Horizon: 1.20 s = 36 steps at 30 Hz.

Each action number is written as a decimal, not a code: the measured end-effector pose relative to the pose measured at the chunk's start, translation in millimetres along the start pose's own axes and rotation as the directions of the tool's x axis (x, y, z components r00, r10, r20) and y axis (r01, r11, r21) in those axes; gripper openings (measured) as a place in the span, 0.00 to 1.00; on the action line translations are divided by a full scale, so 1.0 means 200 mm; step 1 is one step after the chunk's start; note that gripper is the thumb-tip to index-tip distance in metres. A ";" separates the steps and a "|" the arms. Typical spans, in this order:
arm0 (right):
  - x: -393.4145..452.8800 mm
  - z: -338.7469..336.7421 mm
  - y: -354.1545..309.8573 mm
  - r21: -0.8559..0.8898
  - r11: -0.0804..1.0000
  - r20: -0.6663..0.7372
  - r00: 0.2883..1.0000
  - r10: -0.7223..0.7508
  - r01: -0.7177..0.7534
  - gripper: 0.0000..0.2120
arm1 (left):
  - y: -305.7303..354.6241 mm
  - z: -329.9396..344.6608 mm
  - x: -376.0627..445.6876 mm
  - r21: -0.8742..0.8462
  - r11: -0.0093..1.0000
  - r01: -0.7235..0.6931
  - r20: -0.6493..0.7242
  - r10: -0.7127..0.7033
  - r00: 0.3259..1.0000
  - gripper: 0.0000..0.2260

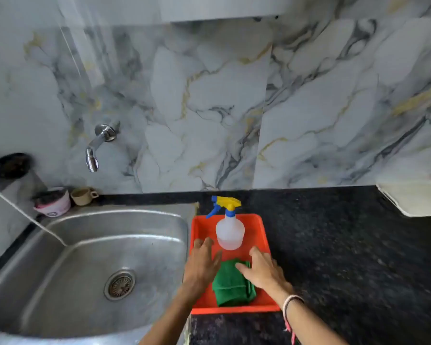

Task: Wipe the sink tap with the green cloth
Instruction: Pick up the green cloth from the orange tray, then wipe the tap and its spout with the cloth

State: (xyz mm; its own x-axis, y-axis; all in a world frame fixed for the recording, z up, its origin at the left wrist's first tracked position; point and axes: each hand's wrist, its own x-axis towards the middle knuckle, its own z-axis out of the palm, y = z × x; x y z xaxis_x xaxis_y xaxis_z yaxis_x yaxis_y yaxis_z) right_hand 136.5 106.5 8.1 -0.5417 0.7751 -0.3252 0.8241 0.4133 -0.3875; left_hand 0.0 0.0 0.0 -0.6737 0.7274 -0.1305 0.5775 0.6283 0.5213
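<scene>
I see both hands, left hand (202,263) and right hand (261,268), fingers spread and holding nothing, hovering over the folded green cloth (230,286) in the tray (264,235) right of the sink (60,245); the tap (98,145), up on the wall behind the sink, is not yet wiped.

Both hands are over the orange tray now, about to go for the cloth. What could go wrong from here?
1. The spray bottle stands upright just beyond the green cloth; the left hand or right hand could knock it over.
2. The orange tray sits against the sink edge and may slide.
</scene>
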 end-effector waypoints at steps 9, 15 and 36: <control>-0.01 0.19 -0.01 0.327 0.930 0.046 0.986 0.159 -0.165 0.28 | -0.09 0.19 0.04 -0.413 0.790 0.453 0.325 -0.337 0.884 0.15; -0.09 0.08 -0.03 0.867 0.457 0.194 0.979 0.057 -0.199 0.27 | -0.13 -0.02 -0.01 -0.809 0.359 0.466 0.460 -0.108 0.881 0.12; 0.20 -0.03 -1.68 0.970 -0.235 0.020 0.987 -0.157 -0.057 0.21 | -0.85 -1.76 0.55 -0.382 0.839 -0.388 -0.567 0.120 0.815 0.16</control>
State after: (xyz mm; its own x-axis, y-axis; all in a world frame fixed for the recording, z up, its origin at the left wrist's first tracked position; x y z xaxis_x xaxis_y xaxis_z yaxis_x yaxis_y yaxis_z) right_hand -160.3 1.2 130.0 -0.6676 0.6911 -0.2770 -0.3241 -0.6047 -0.7275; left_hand -334.6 -123.1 194.2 -0.7415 0.5117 0.4341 0.5701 0.1392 0.8097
